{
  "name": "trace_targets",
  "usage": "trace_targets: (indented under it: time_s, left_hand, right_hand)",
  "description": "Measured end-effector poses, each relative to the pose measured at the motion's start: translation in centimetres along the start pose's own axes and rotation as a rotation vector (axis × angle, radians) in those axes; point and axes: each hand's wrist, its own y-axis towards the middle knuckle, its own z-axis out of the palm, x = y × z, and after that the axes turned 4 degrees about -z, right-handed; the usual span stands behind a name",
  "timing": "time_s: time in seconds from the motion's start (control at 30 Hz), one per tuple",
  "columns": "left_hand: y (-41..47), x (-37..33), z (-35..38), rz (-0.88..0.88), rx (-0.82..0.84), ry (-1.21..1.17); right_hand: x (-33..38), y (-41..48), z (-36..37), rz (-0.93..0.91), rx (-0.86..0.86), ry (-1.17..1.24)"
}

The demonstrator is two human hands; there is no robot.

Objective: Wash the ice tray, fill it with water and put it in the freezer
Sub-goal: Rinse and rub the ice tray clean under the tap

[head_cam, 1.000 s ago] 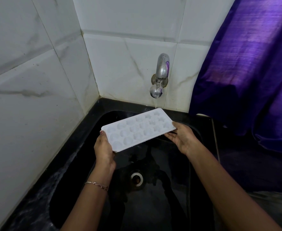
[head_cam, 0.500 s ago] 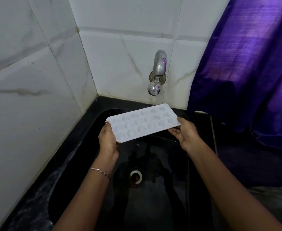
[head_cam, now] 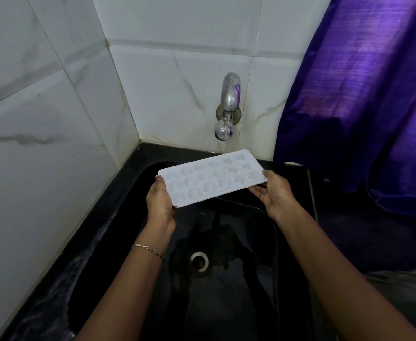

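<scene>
Asker: Step, then. Which one was in hand, from the head camera?

Watcher: Washing, by my reading. The ice tray (head_cam: 213,178) was held level over the black sink (head_cam: 263,291), cups up, its far corner just below the spout of the tap (head_cam: 227,107). Whether water was running I could not tell; at most a thin thread showed under the spout.

Asker: And the grip?

Watcher: Each hand took one short end. The left hand (head_cam: 159,203) pinched the near-left end, one tip on the top rim and the rest underneath. The right hand (head_cam: 274,195) lay palm-up at the other end, thumb on the rim, its fingers (head_cam: 257,191) curled beneath the edge. How far they reached under, the tray hid.

Asker: Anything else around?

Watcher: A drain (head_cam: 199,260) lay below the tray, a purple curtain (head_cam: 361,94) hung to the right, and white tiles stood behind.

Asker: What did the next move call for?

Watcher: I would judge that the cups had to come squarely under the spout, probably with the tray tilted so rinse water ran into the basin. One hand would need to come free if the tap had to be opened.
</scene>
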Motion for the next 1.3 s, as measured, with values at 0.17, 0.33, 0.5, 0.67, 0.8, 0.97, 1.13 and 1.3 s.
trace_targets:
  time_s: [0.17, 0.33, 0.5, 0.67, 0.8, 0.97, 1.13, 1.3]
  left_hand:
    - [0.1, 0.2, 0.1, -0.001, 0.003, 0.001]
    - [0.2, 0.3, 0.2, 0.0, 0.009, 0.002]
    - [0.2, 0.5, 0.1, -0.002, 0.016, 0.001]
    - [0.2, 0.6, 0.9, 0.005, 0.037, 0.012]
    - [0.4, 0.5, 2.0, -0.001, 0.055, 0.025]
    - [0.5, 0.3, 3.2, -0.013, 0.081, 0.03]
    - [0.7, 0.2, 3.8, -0.022, 0.089, 0.034]
    - [0.6, 0.0, 4.0, -0.026, 0.081, 0.031]
  right_hand:
    - [-0.1, 0.0, -0.2, -0.001, -0.009, -0.004]
    - [0.0, 0.0, -0.3, -0.002, -0.016, -0.002]
    - [-0.1, -0.1, -0.4, -0.007, -0.025, -0.002]
    - [0.1, -0.3, -0.9, -0.047, -0.062, 0.019]
    - [0.5, -0.2, -1.5, -0.069, -0.093, 0.041]
    - [1.1, -0.1, -2.0, -0.082, -0.112, 0.073]
    - [1.5, -0.1, -2.1, -0.077, -0.119, 0.098]
    - [1.6, 0.0, -2.0, -0.081, -0.117, 0.093]
